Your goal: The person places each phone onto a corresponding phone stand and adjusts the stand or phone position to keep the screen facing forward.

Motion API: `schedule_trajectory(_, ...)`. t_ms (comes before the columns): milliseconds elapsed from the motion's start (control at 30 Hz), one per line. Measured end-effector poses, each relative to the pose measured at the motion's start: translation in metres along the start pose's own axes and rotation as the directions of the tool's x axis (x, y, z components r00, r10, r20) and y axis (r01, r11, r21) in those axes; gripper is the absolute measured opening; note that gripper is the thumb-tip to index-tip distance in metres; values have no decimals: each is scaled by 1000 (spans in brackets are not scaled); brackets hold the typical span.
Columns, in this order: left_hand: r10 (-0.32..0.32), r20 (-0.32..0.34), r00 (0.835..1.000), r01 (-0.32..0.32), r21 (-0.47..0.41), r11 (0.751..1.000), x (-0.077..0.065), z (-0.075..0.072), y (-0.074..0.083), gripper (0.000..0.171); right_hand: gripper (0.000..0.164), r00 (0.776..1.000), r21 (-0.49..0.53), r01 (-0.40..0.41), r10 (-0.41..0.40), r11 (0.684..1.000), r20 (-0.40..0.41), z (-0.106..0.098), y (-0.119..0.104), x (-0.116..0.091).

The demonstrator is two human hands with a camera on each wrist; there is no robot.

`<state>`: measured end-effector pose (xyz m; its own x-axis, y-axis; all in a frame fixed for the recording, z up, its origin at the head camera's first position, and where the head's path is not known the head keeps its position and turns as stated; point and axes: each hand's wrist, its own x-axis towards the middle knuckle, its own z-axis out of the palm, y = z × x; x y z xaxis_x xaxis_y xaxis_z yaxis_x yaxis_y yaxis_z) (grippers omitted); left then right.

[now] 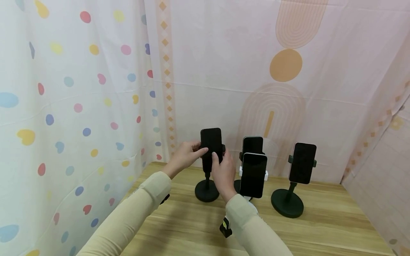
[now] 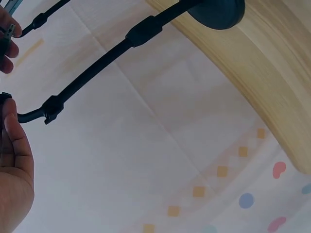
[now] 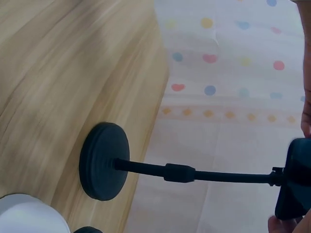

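Note:
A black smartphone (image 1: 211, 138) sits upright in the clamp of a black phone stand (image 1: 206, 192), at the left of the row. My left hand (image 1: 185, 156) grips the phone's left edge, thumb across the screen and fingers behind. On the other side my right hand (image 1: 224, 172) holds the lower right edge, its thumb on the front and its fingers behind near the clamp arm. The left wrist view shows curled fingers (image 2: 17, 136) behind the holder and the stand's jointed pole (image 2: 97, 65). In the right wrist view the phone (image 3: 291, 194) tops the pole.
Just right of my right hand, a phone in a white stand (image 1: 253, 176) stands before another dark phone (image 1: 253, 144) on a stand. Farther right is a dark green stand with a phone (image 1: 302, 163). Patterned curtains (image 1: 208, 64) hang behind the wooden table (image 1: 179, 220).

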<state>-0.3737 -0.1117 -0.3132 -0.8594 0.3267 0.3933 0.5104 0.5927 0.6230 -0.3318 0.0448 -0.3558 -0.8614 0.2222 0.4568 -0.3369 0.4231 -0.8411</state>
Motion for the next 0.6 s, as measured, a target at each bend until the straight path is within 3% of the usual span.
schedule_trajectory(167, -9, 9, 1000, 9, 9, 1000, 3, -1, -1, 23, 54, 999, 44, -32, 30, 999, 34, -2, -4, 6)
schedule_trajectory(400, -8, 15, 1000, 8, 4, 1000, 6, -1, -5, 20, 33, 999, 64, -33, 31, 997, 37, 0, -1, 12)
schedule_trajectory(600, 6, 12, 1000, -6, -4, 1000, 7, 3, -7, 19, 39, 997, 66, -70, 67, 995, 47, -3, -2, 11)
